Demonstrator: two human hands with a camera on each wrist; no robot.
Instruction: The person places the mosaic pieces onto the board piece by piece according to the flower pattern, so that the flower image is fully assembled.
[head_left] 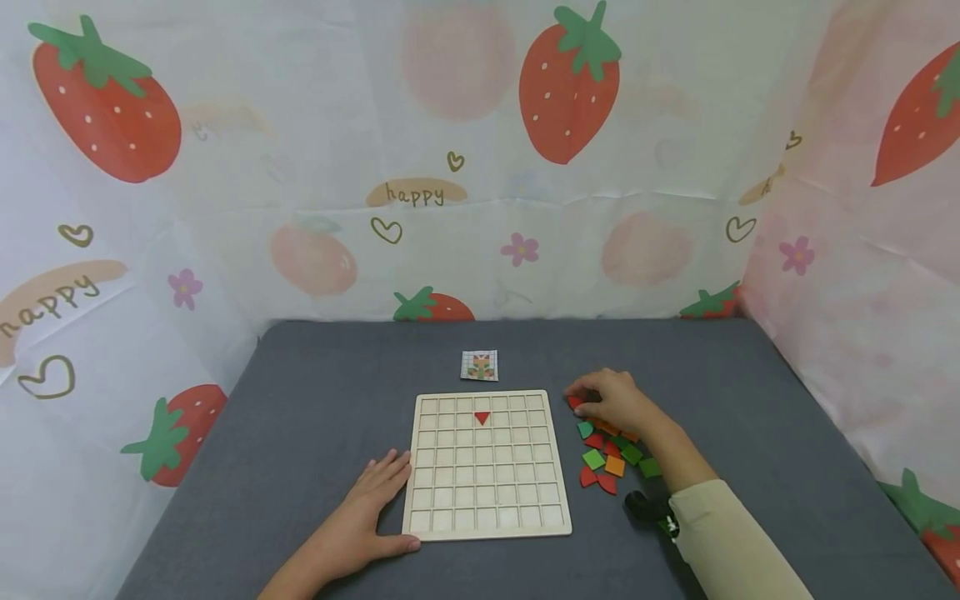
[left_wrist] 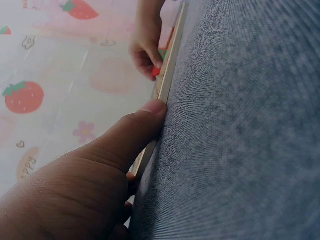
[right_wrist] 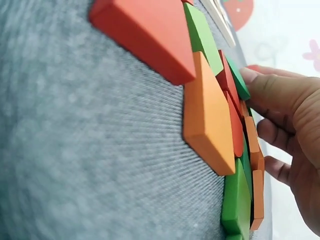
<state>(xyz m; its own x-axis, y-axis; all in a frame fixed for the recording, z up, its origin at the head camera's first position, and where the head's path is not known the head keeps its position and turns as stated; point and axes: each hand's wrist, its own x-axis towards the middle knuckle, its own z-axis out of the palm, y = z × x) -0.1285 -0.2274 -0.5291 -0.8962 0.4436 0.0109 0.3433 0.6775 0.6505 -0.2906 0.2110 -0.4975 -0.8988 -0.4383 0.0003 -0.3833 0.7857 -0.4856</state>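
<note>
- A red piece [head_left: 574, 402] sits in the right hand [head_left: 618, 402], off the board's right edge, toward its far right corner; thumb and forefinger clamp it between their tips. Whether it touches the table [head_left: 315, 400] I cannot tell.
- It looks flat and plain bright red, but the fingers cover most of it, so its full outline, its long axis and the way it points cannot be told.
- The board [head_left: 486, 467] is pale wood, thin, rounded at the corners and ruled into square cells by low ridges. It looks about square, with no clear long axis; its sides run roughly from the table's near side toward the far edge.
- A red triangle [head_left: 482, 417] lies in the middle column, second row from the board's far edge, its flat side facing that edge and its tip toward the near edge.
- The left hand [head_left: 375, 500] touches the board's left edge with fairly straight fingers; the thumb stands well apart, at the near left corner.
- Loose blocks lie near the board's right edge, below the right hand: a light green square [head_left: 593, 459], an orange square [head_left: 615, 465] and a red curved-edged piece [head_left: 606, 482] among them.
- A small printed card [head_left: 479, 365] lies just beyond the board's far edge.
- Strawberry-print cloth [head_left: 322, 167] hangs behind the table's far edge.
</note>
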